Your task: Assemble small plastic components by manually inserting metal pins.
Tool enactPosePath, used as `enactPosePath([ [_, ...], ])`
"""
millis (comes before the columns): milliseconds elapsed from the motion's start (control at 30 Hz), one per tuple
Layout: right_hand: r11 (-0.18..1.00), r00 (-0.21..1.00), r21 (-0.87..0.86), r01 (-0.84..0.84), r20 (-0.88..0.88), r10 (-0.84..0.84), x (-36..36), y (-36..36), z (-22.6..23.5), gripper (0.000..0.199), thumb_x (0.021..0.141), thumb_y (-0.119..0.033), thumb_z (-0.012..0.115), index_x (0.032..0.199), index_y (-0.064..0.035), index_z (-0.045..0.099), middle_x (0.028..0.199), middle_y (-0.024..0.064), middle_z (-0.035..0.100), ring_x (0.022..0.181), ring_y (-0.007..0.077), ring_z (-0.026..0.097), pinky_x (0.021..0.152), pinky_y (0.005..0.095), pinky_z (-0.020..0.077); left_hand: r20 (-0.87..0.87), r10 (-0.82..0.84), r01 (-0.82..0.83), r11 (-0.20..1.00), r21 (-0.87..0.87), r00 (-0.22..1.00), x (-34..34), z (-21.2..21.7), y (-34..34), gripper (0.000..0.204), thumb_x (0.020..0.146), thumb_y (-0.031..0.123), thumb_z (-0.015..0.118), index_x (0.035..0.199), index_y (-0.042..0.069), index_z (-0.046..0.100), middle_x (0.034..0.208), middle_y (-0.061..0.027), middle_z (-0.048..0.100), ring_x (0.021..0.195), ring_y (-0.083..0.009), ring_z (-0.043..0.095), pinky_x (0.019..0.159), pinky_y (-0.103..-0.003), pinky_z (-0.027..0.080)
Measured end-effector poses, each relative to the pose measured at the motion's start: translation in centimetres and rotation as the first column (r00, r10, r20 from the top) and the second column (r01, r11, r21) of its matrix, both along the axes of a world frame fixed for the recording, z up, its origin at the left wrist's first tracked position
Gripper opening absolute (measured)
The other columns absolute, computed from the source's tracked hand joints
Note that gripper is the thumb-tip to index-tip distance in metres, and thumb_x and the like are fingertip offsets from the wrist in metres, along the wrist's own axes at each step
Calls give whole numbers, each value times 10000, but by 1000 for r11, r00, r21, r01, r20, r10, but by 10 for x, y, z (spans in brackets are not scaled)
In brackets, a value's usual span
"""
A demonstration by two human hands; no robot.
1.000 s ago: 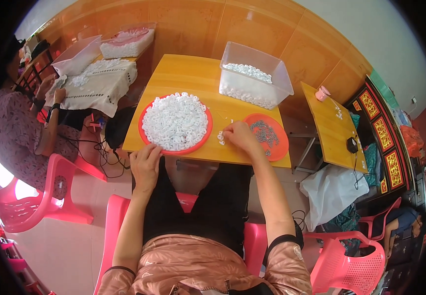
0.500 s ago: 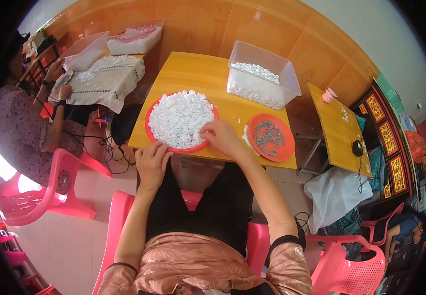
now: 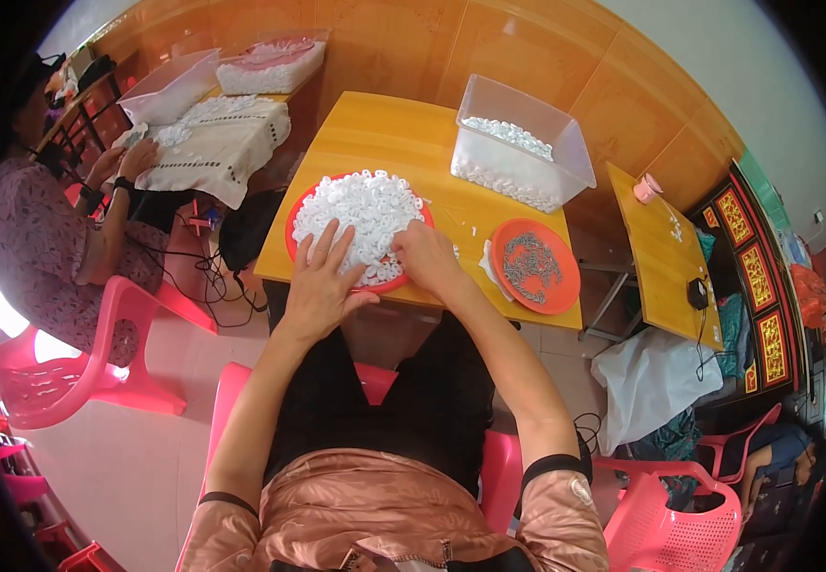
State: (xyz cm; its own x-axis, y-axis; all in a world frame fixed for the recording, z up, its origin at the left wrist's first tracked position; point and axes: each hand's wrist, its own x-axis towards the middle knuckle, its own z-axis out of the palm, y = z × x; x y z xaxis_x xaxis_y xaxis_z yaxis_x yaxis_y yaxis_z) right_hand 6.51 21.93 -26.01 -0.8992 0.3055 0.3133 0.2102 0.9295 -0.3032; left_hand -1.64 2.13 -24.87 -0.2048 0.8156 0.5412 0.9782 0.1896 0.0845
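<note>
A yellow table [image 3: 375, 124] stretches beneath and beyond the red tray [image 3: 389, 285], which sits at its near edge. The clear plastic bin [image 3: 575, 157], partly filled with similar white pieces, stands beyond the tray and to its right. A heap of small white looped pieces [image 3: 356, 205] fills the red tray. To the right of the tray is an orange dish [image 3: 556, 300]. The left hand [image 3: 318, 296] is over the tray's near side, its fingers spread and grasping nothing. The right hand [image 3: 427, 257] is at the tray's right side, fingers curled down; whether they pinch a piece, I cannot tell. Small grey metal parts [image 3: 530, 267] lie in the dish, right of the tray.
</note>
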Motion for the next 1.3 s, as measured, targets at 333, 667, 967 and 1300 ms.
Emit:
enactPosePath([
  [333,993,993,-112,41,117,-28,6,-14,9,97,742,-106,616,750,-42,688,875,170,630,823,358,621,705,455,497,6,-27,27,999,-18,1000,3,-1,2,490,767,511,596,1073,134,661,1387,-134,402,1340,-321,281,1066,-507,211],
  [667,991,991,-81,-106,73,112,6,-11,10,95,740,-129,637,811,-101,694,849,162,603,809,350,613,697,452,486,-1,-11,11,998,-58,1000,3,-11,7,511,769,514,607,1079,111,650,1367,-174,415,1342,-332,276,1075,-518,189],
  [967,997,1000,71,13,-5,-13,7,-8,9,122,757,-77,562,753,-52,681,852,185,608,783,355,634,664,441,513,32,39,-38,998,-44,999,6,-28,7,502,795,477,601,1143,115,599,1390,-164,379,1334,-341,278,1068,-512,222],
  [1300,997,988,61,38,150,-46,-2,-6,-1,103,708,-98,612,735,-65,706,764,171,652,759,338,642,672,440,511,37,42,-39,996,-78,998,10,-13,18,517,762,503,625,1062,82,624,1384,-173,391,1338,-341,277,1067,-521,211],
])
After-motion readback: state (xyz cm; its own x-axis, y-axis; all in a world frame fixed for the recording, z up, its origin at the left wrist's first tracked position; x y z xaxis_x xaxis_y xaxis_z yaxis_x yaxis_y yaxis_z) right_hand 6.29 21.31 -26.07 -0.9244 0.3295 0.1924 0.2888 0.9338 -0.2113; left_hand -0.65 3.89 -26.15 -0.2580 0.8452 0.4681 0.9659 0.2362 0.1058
